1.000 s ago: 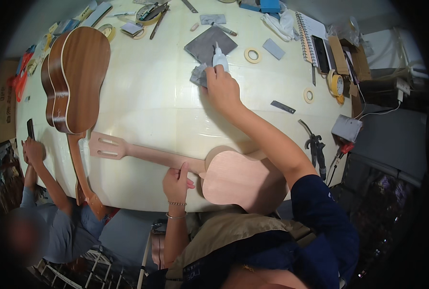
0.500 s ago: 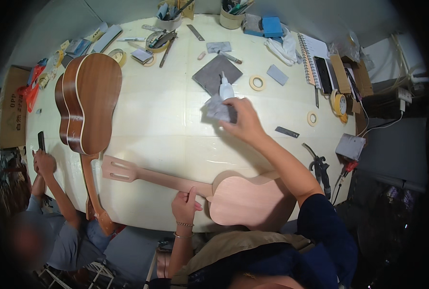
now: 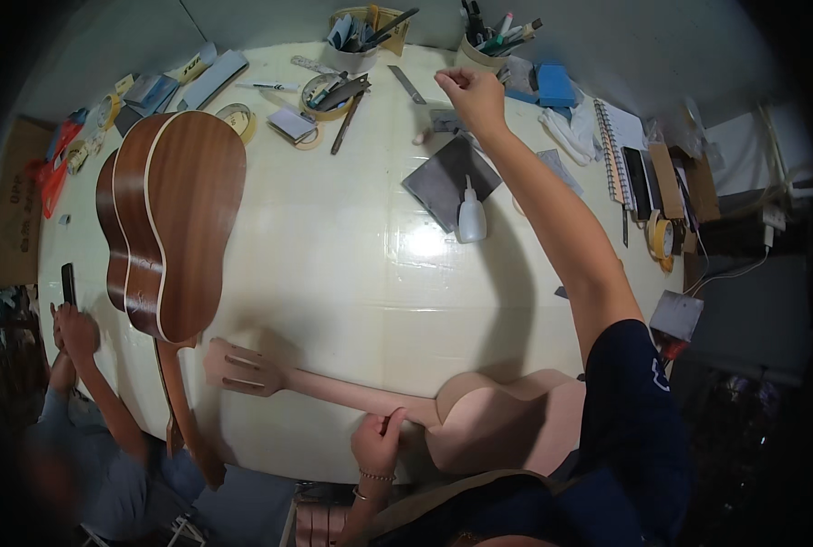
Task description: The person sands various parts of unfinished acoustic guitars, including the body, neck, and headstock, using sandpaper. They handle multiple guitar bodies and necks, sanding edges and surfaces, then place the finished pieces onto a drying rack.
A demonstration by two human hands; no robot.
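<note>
My left hand is closed around the neck of an unfinished pale wooden ukulele, close to where the neck meets the body. Its slotted headstock points left, and its body lies partly behind my right arm. Far across the table, my right hand is raised with its fingertips pinched together. Whatever may be between them is too small or hidden to make out. Below it lies a dark grey square sheet, with a white squeeze bottle with a narrow nozzle at its edge.
A glossy brown ukulele rests face down at left, near a co-worker's hands and a dark phone. Tool cups, tape rolls and blades line the back. A spiral notebook and cardboard box stand right.
My right hand has moved away from the bottle toward the back of the table. The grey piece it held no longer shows in it. My left hand stays on the neck; the view has shifted.
</note>
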